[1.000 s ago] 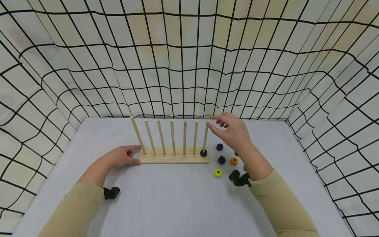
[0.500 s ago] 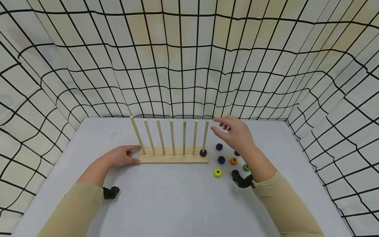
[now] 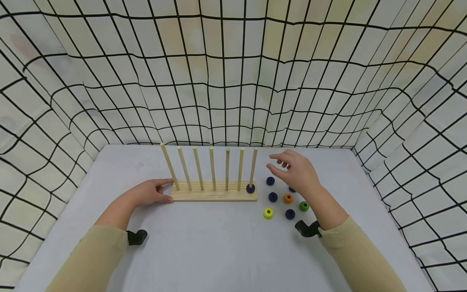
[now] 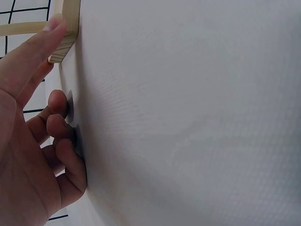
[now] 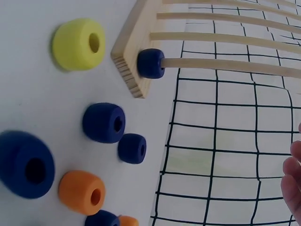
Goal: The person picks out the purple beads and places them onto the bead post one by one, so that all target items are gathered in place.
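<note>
A wooden peg board [image 3: 215, 196] with a row of several upright pegs lies on the white table. My left hand [image 3: 149, 192] holds the board's left end between thumb and index finger. In the left wrist view the thumb [image 4: 35, 49] lies over the board's corner [image 4: 69, 28]; the other fingers curl near the tabletop. A dark blue bead [image 3: 250, 188] sits at the foot of the rightmost peg, also plain in the right wrist view. Right of that peg, in the air, my right hand [image 3: 297, 172] has its thumb and fingers apart, with nothing between them.
Loose beads lie right of the board: yellow [image 3: 268, 213], orange [image 3: 288, 198], green [image 3: 304, 206] and several dark blue ones [image 3: 273, 197]. The right wrist view shows another orange bead [image 5: 128, 221] at its bottom edge. Black netting [image 3: 233, 85] over pale walls surrounds the table.
My right hand has moved away from the rightmost peg, to the right and nearer to me, bringing the green and front blue beads into full view. The left hand stays on the board.
</note>
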Motion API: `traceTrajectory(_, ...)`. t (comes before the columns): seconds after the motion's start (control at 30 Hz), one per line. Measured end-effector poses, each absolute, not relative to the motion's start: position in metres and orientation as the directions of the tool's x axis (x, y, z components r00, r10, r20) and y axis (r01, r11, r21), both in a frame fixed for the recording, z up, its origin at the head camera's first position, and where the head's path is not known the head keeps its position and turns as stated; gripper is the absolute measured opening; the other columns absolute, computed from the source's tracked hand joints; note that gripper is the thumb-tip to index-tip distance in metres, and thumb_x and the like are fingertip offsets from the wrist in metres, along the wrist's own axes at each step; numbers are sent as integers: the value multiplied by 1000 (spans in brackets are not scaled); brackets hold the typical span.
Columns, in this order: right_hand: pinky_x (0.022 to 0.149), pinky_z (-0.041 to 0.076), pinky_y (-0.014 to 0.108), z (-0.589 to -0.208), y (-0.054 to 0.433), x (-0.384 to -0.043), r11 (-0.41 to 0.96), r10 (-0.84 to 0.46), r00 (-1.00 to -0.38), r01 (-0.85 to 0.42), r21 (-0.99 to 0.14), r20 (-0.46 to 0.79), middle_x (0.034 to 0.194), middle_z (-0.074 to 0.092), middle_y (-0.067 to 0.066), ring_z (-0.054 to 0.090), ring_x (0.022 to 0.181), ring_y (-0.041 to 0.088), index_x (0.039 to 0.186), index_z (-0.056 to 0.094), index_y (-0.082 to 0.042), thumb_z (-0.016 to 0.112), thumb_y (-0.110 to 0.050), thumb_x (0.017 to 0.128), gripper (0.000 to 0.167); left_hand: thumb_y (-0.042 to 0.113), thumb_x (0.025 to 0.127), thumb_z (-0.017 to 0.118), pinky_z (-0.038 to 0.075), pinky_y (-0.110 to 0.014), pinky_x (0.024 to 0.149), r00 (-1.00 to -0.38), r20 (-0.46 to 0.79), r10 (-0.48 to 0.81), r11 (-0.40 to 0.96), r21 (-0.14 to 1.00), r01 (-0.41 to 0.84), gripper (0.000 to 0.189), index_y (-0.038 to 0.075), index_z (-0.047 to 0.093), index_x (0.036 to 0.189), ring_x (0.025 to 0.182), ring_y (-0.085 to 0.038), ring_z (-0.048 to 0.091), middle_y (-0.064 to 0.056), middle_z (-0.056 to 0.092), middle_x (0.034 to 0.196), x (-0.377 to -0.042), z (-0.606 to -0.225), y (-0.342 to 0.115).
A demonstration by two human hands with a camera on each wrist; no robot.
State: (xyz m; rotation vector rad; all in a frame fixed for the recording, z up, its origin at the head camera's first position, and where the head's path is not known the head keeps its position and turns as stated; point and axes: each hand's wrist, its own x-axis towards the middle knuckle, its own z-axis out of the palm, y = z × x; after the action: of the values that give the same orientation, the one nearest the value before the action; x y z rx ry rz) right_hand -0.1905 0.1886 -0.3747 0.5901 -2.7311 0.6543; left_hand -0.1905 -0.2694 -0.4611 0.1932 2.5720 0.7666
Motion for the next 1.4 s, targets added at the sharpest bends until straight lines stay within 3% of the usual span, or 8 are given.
traceTrajectory(0.5,66,46,32,-402,214,-180,841,-345,-908,-412,-352,238,89,62,-3,59,80,20,117,74,-18,75,-37,88,35,41,84,78,34,-34,64,-891,-368,264,831,557,16,83,4,43,150,72,-19,43,-5,47,82,-188,-458,-270)
traceTrajectory(0.83,71,50,36,-420,233,-165,864,-369,-917,-398,-308,149,100,66,5,59,81,19,117,74,-14,77,-35,87,37,40,84,78,34,-34,64,-892,-369,263,834,552,17,82,5,43,149,72,-19,42,-5,46,82,-189,-458,-271)
traceTrajectory(1.13,66,48,29,-436,246,-149,878,-374,-926,-371,-302,51,94,64,-3,59,81,14,114,75,-18,75,-40,88,34,41,84,78,34,-34,64,-892,-369,262,833,552,16,82,6,43,149,72,-19,42,-5,46,82,-189,-459,-270)
traceTrajectory(1.4,70,50,31,-446,255,-140,870,-408,-913,-398,-292,28,92,64,-6,60,81,12,110,76,-18,76,-35,87,28,40,84,78,33,-34,64,-892,-373,254,834,552,6,81,6,43,149,72,-19,42,-5,45,82,-189,-458,-269)
